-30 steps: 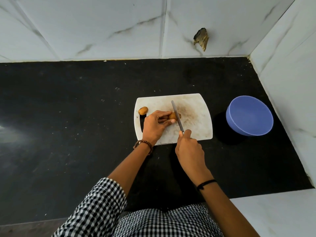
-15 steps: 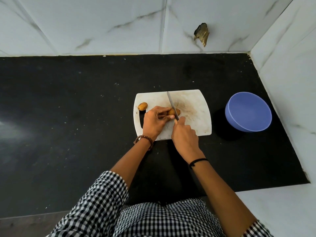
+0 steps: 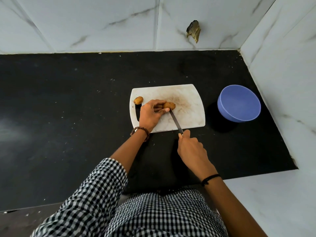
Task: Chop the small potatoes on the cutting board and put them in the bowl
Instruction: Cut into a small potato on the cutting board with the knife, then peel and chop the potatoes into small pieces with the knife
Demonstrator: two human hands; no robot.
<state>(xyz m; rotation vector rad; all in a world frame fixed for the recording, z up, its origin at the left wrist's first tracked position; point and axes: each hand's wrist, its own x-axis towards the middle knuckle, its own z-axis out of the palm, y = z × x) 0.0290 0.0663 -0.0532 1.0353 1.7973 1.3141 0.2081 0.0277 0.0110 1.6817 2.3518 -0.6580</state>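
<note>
While the left hand (image 3: 150,113) pins a small oblong brown potato (image 3: 170,105) near the middle of the white plastic cutting board (image 3: 188,100), the right hand (image 3: 191,147) works a slim steel-bladed knife (image 3: 176,123).

Left hand: fingers curled over the potato's left end and thumb on its near side, so it's a pinch grip. The potato's right end sticks out past the fingertips. There's a brown beaded bracelet (image 3: 141,133) on that wrist.

Right hand: closed round the knife handle, which is hidden inside the fist, with one digit stretched forward toward the blade. The hand is off the board, over the black stone countertop (image 3: 68,108) just past the board's near edge. It has a black thread band (image 3: 210,178) on the wrist.

The blade runs diagonally from the fist up across the board's near edge. Its tip meets the potato's near side right by the left thumb. Can't tell if it has bitten in.

A second small brown potato (image 3: 138,100) lies whole at the board's far-left corner, just above the handle slot and apart from the hand.

The round blue plastic bowl (image 3: 239,106) sits on the counter to the right of the board, near it but not touching, close to the side wall.

The white marble-look wall tiles (image 3: 85,23) behind have a dark ragged patch (image 3: 194,30) on them. A black-and-white checked shirt (image 3: 153,211) fills the bottom of the view.
</note>
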